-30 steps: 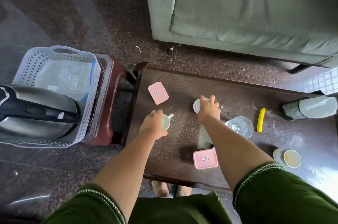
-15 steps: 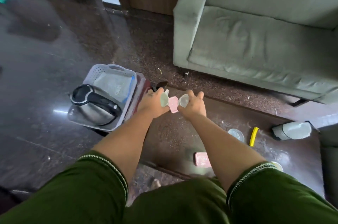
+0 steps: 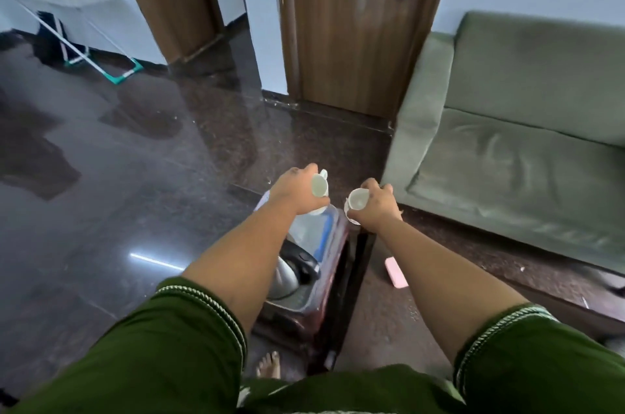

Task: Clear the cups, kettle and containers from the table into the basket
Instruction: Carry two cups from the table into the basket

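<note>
White cup with handle (image 3: 319, 184): lifted, tipped sideways, above far end of basket (image 3: 323, 237). Second white cup (image 3: 355, 201): lifted, mouth toward camera, just right of basket. Steel kettle, black handle (image 3: 297, 266): lying in basket's near end. Pink container (image 3: 395, 272): flat on table, right of basket.

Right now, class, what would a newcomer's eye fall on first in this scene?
Two bare forearms reach forward at centre, the left hand and the right hand each gripping a white cup, held above the far end of the basket. Below them a steel kettle already lies in that basket. A green sofa fills the right side, and a pink container lies on the dark table.
</note>
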The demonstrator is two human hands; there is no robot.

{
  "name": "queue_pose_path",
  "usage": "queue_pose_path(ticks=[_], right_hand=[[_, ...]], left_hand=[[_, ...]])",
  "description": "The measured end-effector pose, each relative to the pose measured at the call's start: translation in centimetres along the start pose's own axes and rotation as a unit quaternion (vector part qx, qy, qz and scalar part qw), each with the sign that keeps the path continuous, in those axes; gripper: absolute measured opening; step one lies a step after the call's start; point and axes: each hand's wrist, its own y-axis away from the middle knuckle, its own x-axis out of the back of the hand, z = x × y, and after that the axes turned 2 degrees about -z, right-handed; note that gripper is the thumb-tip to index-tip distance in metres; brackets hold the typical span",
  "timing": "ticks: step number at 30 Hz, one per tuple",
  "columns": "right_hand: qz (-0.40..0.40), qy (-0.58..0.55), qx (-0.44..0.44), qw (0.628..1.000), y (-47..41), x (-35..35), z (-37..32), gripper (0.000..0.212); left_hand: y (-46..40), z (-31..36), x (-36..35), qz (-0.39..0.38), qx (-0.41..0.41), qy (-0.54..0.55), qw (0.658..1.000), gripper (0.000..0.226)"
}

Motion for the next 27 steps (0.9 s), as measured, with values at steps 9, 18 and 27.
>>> queue_pose_path(ticks=[9, 18, 27], right_hand=[[0.025, -0.061, -0.066, 0.996, -5.3, -7.2, -7.6, 0.061], [-0.031, -0.043, -0.151, 0.987, -8.9, -14.0, -6.4, 0.068], [-0.093, -0.035, -0.16, 0.982, -13.4, -21.9, -4.7, 0.062]], left_hand=[[-5.5, -13.9, 3.2, -0.064, 0.024, 0.007, 0.998, 0.053], [-10.1, -19.2, -4.0, -0.113, 0.051, 0.022, 0.992, 0.06], [-14.4, -21.5, -12.4, -0.126, 0.003, -0.084, 0.988, 0.065]])
